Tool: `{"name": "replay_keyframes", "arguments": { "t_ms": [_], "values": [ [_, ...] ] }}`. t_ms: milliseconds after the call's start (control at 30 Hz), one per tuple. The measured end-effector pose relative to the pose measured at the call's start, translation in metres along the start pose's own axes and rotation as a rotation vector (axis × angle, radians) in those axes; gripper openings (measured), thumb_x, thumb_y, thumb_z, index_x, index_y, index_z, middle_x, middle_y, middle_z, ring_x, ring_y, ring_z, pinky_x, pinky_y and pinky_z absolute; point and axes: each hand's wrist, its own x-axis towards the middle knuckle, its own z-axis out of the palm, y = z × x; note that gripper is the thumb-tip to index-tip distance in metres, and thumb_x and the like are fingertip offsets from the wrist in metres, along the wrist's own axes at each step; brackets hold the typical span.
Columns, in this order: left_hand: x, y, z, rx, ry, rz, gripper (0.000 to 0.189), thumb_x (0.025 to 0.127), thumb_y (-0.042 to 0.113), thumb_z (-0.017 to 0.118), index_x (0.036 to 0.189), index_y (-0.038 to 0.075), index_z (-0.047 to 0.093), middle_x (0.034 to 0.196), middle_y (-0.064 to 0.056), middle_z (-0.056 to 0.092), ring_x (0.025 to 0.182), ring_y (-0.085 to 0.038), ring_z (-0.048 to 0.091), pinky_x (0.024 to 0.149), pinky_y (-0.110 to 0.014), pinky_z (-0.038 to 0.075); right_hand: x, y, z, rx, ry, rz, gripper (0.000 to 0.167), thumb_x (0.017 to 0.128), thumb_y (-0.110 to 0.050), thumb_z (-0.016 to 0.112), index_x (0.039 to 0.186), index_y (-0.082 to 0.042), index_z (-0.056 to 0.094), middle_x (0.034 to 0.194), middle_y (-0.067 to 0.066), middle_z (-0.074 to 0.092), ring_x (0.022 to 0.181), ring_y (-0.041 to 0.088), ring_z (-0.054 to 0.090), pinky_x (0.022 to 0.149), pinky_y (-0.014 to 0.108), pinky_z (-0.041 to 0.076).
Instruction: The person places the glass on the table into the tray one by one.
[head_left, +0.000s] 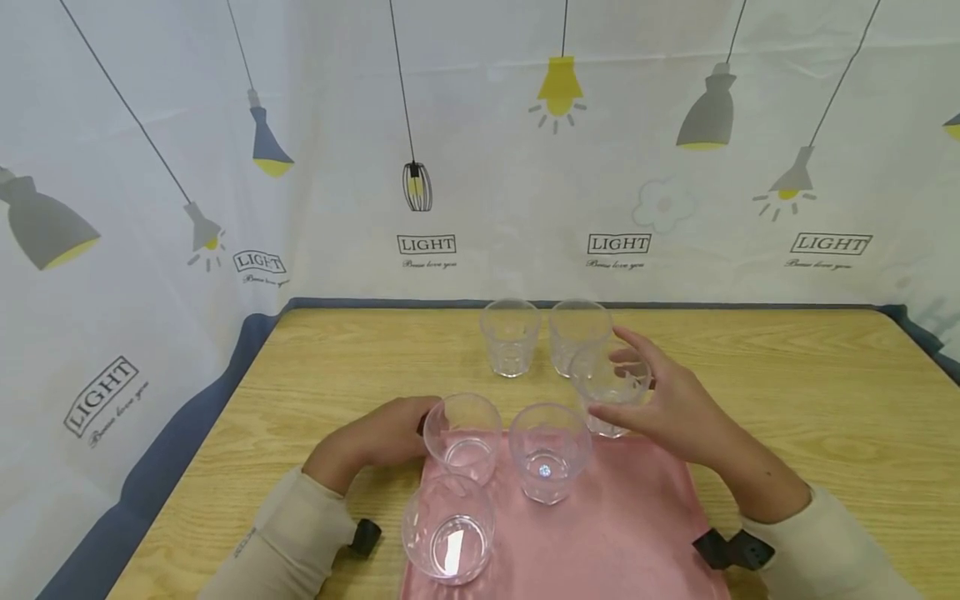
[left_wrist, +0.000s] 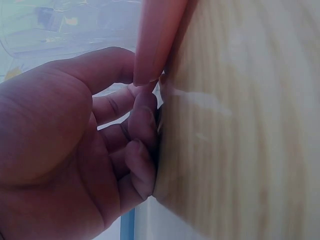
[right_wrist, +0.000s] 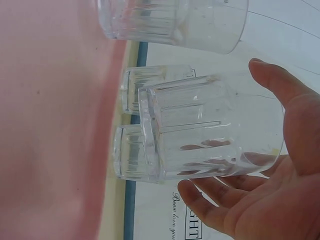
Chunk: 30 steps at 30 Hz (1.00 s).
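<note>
My right hand [head_left: 686, 412] holds a clear plastic cup [head_left: 609, 385] by its side, thumb and fingers spread around it. The right wrist view shows this cup [right_wrist: 195, 125] near the pink tray's far edge; whether its base touches anything I cannot tell. My left hand [head_left: 393, 429] is at the left far corner of the pink tray [head_left: 600, 533]. In the left wrist view, its thumb and forefinger pinch the tray's rim [left_wrist: 157, 45], the other fingers curled beside the tabletop. Three clear cups stand on the tray, one of them [head_left: 550, 454] nearest the held cup.
Two more clear cups, a left one [head_left: 510, 337] and a right one [head_left: 573, 329], stand on the wooden table [head_left: 337, 358] beyond the tray. A white curtain [head_left: 495, 150] printed with lamps hangs behind the table and along its left side.
</note>
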Motion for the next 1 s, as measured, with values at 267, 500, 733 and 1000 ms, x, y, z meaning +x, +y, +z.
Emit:
{"name": "replay_keyframes", "arguments": {
  "t_ms": [267, 500, 733, 1000],
  "values": [
    [0.001, -0.001, 0.0, 0.001, 0.002, 0.001, 0.013, 0.094, 0.031, 0.069, 0.097, 0.021, 0.061, 0.096, 0.006, 0.064, 0.093, -0.014, 0.056, 0.09, -0.038, 0.048, -0.005, -0.012, -0.005, -0.009, 0.014, -0.021, 0.095, 0.079, -0.037, 0.085, 0.155, -0.015, 0.032, 0.136, 0.012, 0.059, 0.125, 0.035, 0.058, 0.097, 0.06, 0.047],
    [0.0, 0.0, 0.0, 0.005, 0.001, 0.003, 0.012, 0.094, 0.028, 0.068, 0.095, 0.019, 0.06, 0.092, 0.005, 0.062, 0.09, -0.014, 0.056, 0.086, -0.037, 0.048, -0.011, -0.022, -0.011, -0.004, 0.02, -0.042, 0.086, 0.078, -0.035, 0.086, 0.147, -0.014, 0.039, 0.13, 0.011, 0.061, 0.12, 0.034, 0.061, 0.096, 0.058, 0.048],
    [0.0, 0.0, 0.0, 0.004, 0.004, 0.0, 0.012, 0.094, 0.029, 0.069, 0.095, 0.02, 0.06, 0.091, 0.006, 0.062, 0.09, -0.014, 0.056, 0.086, -0.037, 0.048, -0.015, -0.024, -0.022, 0.011, -0.06, -0.032, 0.086, 0.08, -0.034, 0.085, 0.143, -0.006, 0.035, 0.131, 0.017, 0.057, 0.117, 0.036, 0.06, 0.093, 0.057, 0.05],
    [0.001, -0.001, 0.0, 0.0, 0.0, 0.0, 0.014, 0.094, 0.03, 0.068, 0.094, 0.019, 0.06, 0.09, 0.006, 0.061, 0.088, -0.014, 0.056, 0.084, -0.036, 0.048, -0.021, -0.027, -0.031, -0.004, -0.156, -0.019, 0.087, 0.076, -0.04, 0.087, 0.139, -0.005, 0.036, 0.129, 0.017, 0.058, 0.117, 0.034, 0.059, 0.094, 0.054, 0.051]
  ]
}}
